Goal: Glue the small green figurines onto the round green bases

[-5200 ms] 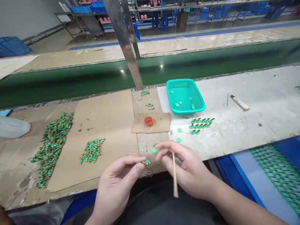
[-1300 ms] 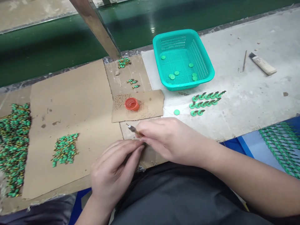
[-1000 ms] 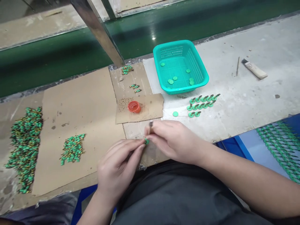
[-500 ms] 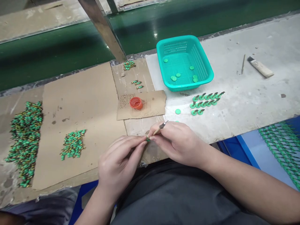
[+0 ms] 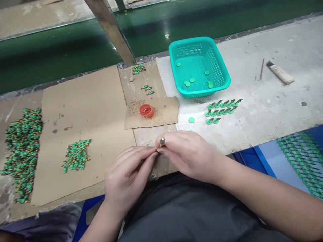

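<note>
My left hand is closed in a pinch, thumb against forefinger. Between its fingertips is a tiny figure piece, almost wholly hidden now; a bit of green showed there a moment ago. Right up against those fingertips, my right hand grips a thin brush, its pale end pointing up towards me. Just beyond the hands, a small red cup with liquid sits on a speckled cardboard scrap. A flat green disc lies beyond my right hand, and another is partly covered by it.
A turquoise basket holds several green discs. Beside it stand rows of discs with small dark figures. Green-and-gold pieces form a large pile and a smaller one at left. A tube and thin stick lie at right.
My right hand has turned the brush from pointing up and right to pointing up towards me, and its fingers have come closer to the left fingertips. The green piece is now covered.
</note>
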Tool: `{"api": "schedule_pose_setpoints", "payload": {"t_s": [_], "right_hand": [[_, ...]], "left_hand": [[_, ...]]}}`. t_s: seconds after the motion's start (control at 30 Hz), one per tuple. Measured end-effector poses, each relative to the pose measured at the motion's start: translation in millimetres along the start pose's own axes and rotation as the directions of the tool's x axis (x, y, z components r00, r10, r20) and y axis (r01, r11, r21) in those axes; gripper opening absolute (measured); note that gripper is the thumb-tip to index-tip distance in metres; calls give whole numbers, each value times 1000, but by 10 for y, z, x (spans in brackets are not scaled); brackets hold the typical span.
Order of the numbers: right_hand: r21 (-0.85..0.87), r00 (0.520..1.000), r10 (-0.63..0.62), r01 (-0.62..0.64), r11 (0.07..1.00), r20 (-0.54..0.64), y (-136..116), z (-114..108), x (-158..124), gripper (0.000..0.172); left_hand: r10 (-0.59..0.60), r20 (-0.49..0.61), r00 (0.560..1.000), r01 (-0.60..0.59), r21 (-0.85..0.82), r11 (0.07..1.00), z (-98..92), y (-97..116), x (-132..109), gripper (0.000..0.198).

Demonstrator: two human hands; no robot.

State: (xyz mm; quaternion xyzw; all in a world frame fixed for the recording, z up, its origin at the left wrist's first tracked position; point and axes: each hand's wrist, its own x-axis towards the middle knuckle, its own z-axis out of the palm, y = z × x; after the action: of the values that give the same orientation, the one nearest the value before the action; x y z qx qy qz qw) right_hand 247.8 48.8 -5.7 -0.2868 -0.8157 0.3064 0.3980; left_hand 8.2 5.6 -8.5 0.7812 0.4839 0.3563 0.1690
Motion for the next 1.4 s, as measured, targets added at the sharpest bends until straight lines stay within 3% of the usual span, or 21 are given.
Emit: {"api": "schedule_pose_setpoints", "payload": {"t_s": [0.27,0.4,0.53,0.63,0.77,0.87,0.97,1.1,1.4], "right_hand": [[-54,999,-35,35,998,-11,5,42,0,18],[-36,992,5,-10,999,-125,4,56,-87,11],[88,930,131,-107,990,-344,-66,6,-247,11],[221,906,261,-194,956,-333,-127,-34,-358,12],[229,937,249,-193,954,-244,-142,-41,-433,13],[210,945,224,-175,962,-237,-129,-40,-441,15],[202,946,226,-181,963,-231,-132,-59,-435,16],[176,950,218,-180,968,-223,-151,-83,-432,17],[181,948,233,-195,964,-218,-133,-46,-463,16]], "left_hand": [[29,-32,999,-29,17,999,15,-17,-1,17],[-14,-40,999,14,9,1000,20,-18,-12,14],[-125,-41,991,122,-54,991,0,12,-1,11],[-229,-40,972,220,-164,962,-69,67,30,11],[-378,-5,926,353,-345,870,-226,166,96,8],[-470,118,874,459,-514,724,-320,205,150,22],[-500,264,825,542,-622,565,-349,194,195,36],[-504,366,782,595,-681,428,-342,186,238,45],[-495,430,755,630,-684,367,-370,233,316,52]]}}
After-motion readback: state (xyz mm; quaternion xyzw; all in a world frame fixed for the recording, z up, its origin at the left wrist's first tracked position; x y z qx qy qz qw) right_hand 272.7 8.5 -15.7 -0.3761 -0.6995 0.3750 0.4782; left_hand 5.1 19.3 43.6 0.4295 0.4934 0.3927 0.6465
